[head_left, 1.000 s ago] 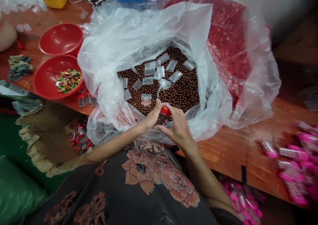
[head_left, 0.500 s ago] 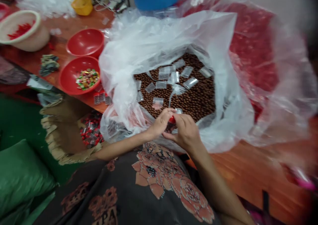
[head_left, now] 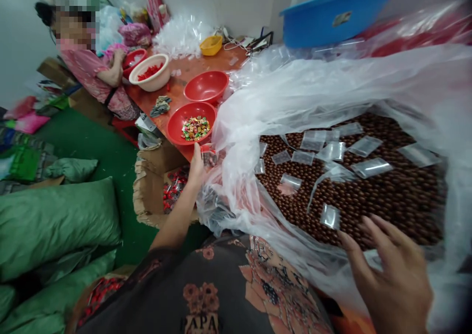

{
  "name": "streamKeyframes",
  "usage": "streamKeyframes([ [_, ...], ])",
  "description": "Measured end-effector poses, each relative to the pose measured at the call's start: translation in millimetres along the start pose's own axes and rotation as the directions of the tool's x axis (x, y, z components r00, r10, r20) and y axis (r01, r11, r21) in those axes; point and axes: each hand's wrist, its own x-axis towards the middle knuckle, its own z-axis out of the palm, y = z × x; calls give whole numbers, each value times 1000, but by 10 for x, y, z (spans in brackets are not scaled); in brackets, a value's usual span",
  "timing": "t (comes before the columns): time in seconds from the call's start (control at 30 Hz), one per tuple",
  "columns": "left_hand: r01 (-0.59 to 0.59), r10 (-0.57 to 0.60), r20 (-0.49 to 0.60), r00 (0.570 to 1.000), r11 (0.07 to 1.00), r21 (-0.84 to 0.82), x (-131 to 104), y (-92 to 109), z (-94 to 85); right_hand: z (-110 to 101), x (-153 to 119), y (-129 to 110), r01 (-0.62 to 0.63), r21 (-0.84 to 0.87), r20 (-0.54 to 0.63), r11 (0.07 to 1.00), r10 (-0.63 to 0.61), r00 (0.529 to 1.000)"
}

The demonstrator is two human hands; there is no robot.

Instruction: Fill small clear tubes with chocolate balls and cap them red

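Observation:
My left hand [head_left: 197, 164] is edge-on at the table's edge, touching or right beside small clear containers with red tops [head_left: 209, 155]. Its fingers are mostly hidden, so whether it grips one is unclear. My right hand [head_left: 393, 270] is open, fingers spread, over the near side of a big plastic-lined heap of small brown balls [head_left: 387, 196]. Its thumb tip is close to a small clear packet [head_left: 330, 217] lying on the balls. Several more clear packets [head_left: 365, 146] are scattered across the heap. White plastic sheeting [head_left: 236, 127] surrounds it.
Left of the sheeting, a red bowl [head_left: 171, 127] holds wrapped sweets; another red bowl [head_left: 206, 85] stands behind. A cardboard box [head_left: 142, 191] with red-topped pieces is below the table edge. A blue tub [head_left: 313, 26] is at the back. Another person [head_left: 83, 66] works at far left.
My hands have parted from the red-topped container they held together. The left went to the table edge; the right opened over the brown balls. The view turned left.

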Motion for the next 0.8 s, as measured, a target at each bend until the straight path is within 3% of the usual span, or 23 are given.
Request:
streamKeyframes([
  [0.07, 157, -149, 71, 986, 979, -133, 86, 19, -74, -10, -20, -13, -24, 33, -10, 999, 24, 1000],
  [0.13, 247, -215, 174, 961, 951, -186, 58, 19, -81, 14, -26, -59, -21, 79, 0, 997, 22, 1000],
  [0.23, 349, -295, 260, 919, 916, -195, -44, 4, -55, 83, -25, -134, 2, 152, 32, 988, -7, 999],
  [0.3, 357, -303, 256, 918, 913, -200, -78, 0, -74, 127, -31, -162, 20, 180, 56, 983, -30, 998],
  [0.5, 194, -169, 154, 973, 966, -168, 50, -28, -379, 216, -116, -160, 59, 207, 132, 977, -88, 987],
  [0.57, 102, -98, 66, 993, 992, -70, 151, -96, -479, 234, -151, -165, 56, 198, 156, 978, -88, 984],
  [0.63, -47, 52, -32, 998, 989, 138, 274, -202, -534, 243, -173, -180, 53, 194, 187, 980, -90, 978],
  [0.7, -212, 257, -47, 965, 877, 431, 409, -329, -539, 245, -180, -196, 46, 191, 215, 980, -88, 973],
  [0.8, -337, 435, 89, 896, 535, 775, 588, -519, -472, 248, -172, -208, 44, 178, 225, 983, -84, 971],
])
